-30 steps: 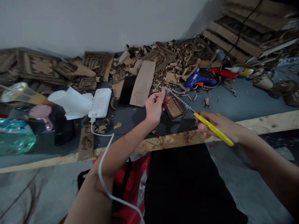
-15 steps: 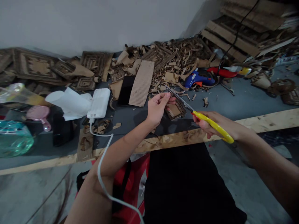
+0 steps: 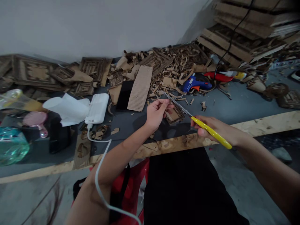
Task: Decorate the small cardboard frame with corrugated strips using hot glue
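My right hand (image 3: 207,126) is closed around the yellow handles of a pair of scissors (image 3: 206,127), whose blades point up and left. The blade tips reach the fingers of my left hand (image 3: 157,113). Thumb and fingers of that hand are pinched together; whatever lies between them is too small to make out. Below the blades, a small rectangular cardboard piece with ridged edges (image 3: 173,115) lies on the table, partly covered by the left fingers.
Behind the hands lie a corrugated cardboard strip (image 3: 140,89) on a dark phone (image 3: 123,97), heaped cardboard scraps (image 3: 168,82) and a blue glue gun (image 3: 195,84). A white power bank (image 3: 97,107) with a cable stands left. Stacked cardboard (image 3: 234,40) rises at right.
The view has shifted slightly, so the table sits a little lower and further left. The scissors' handles now look closer together. My left hand keeps its pinch.
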Tool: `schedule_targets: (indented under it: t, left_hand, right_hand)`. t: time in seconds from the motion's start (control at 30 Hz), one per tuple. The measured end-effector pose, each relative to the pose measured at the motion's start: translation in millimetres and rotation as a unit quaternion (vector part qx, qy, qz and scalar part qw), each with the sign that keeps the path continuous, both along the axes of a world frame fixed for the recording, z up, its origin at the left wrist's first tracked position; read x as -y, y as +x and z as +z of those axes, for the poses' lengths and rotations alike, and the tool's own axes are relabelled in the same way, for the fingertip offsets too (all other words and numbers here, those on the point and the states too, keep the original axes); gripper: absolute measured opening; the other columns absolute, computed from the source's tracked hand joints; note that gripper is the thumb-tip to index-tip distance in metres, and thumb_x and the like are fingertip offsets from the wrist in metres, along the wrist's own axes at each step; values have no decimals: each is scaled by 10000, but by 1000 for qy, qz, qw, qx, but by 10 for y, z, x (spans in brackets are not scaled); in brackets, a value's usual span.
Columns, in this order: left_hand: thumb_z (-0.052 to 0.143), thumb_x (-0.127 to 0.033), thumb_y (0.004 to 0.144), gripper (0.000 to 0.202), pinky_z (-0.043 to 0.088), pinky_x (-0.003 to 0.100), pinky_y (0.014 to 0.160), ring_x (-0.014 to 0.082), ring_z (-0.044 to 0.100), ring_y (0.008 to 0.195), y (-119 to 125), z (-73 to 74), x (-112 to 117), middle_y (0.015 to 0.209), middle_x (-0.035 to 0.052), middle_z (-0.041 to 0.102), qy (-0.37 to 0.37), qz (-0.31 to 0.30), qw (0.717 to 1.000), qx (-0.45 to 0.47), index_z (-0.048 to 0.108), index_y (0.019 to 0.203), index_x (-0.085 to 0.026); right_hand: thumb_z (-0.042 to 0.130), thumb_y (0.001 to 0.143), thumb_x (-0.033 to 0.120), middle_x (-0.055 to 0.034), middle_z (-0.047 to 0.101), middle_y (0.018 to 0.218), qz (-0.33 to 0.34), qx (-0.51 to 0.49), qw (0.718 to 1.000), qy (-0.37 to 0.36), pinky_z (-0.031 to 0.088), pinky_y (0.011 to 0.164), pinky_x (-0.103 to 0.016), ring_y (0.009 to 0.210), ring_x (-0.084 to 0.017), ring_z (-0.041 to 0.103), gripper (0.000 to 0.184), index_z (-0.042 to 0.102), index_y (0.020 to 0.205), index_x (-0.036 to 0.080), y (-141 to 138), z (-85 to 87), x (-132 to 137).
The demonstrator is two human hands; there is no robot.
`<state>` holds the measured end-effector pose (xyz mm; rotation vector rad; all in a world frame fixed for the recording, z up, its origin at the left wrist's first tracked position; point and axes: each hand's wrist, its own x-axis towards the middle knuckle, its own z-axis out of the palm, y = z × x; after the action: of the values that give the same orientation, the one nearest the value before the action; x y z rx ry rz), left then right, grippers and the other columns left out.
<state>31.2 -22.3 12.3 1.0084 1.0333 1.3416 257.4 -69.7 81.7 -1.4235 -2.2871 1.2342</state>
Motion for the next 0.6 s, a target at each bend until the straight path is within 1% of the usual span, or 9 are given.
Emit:
schedule_targets:
  t: [0.13,0.2,0.3,0.43,0.53,0.6]
  left_hand:
    - [789,-626,721,492,376,167,392,95,653,509,-5,-12,2,716,36,757,15,-5,1000,-5,699,846,-159]
    - [808,-630,694,512,393,168,408,98,657,522,-8,-4,5,715,37,757,20,-4,1000,0,710,859,-155]
    - [847,-625,637,527,400,164,413,90,649,516,-13,17,7,722,37,765,19,-8,1000,16,716,841,-158]
    - [858,-621,626,512,381,157,398,70,614,470,-13,48,7,677,20,752,26,-11,999,33,703,797,-164]
    - [866,-612,624,502,369,153,396,60,599,456,-11,60,15,661,16,746,27,-11,999,39,689,760,-162]
    - [866,-609,628,497,362,152,398,57,592,454,-9,60,28,648,15,740,28,-10,999,35,687,740,-159]
  right_hand:
    - [273,739,989,-67,555,825,18,19,999,-39,358,608,-320,678,-169,472,853,497,906,183,14,-4,-14]
    - [276,740,989,-76,562,848,22,14,999,-39,370,633,-331,709,-182,486,867,508,920,174,25,0,-26]
    - [291,685,1024,-90,577,872,30,13,999,-41,408,676,-362,753,-214,512,916,512,939,172,51,16,-45]
    - [315,629,1050,-107,578,919,64,-10,997,-41,451,741,-398,801,-242,535,937,487,949,186,65,54,-56]
    - [305,597,1067,-117,589,943,47,35,997,-55,455,777,-424,829,-265,546,977,480,985,187,48,76,-50]
    - [295,601,1066,-131,602,970,30,63,995,-65,448,802,-442,859,-284,555,994,481,1015,182,33,83,-44]
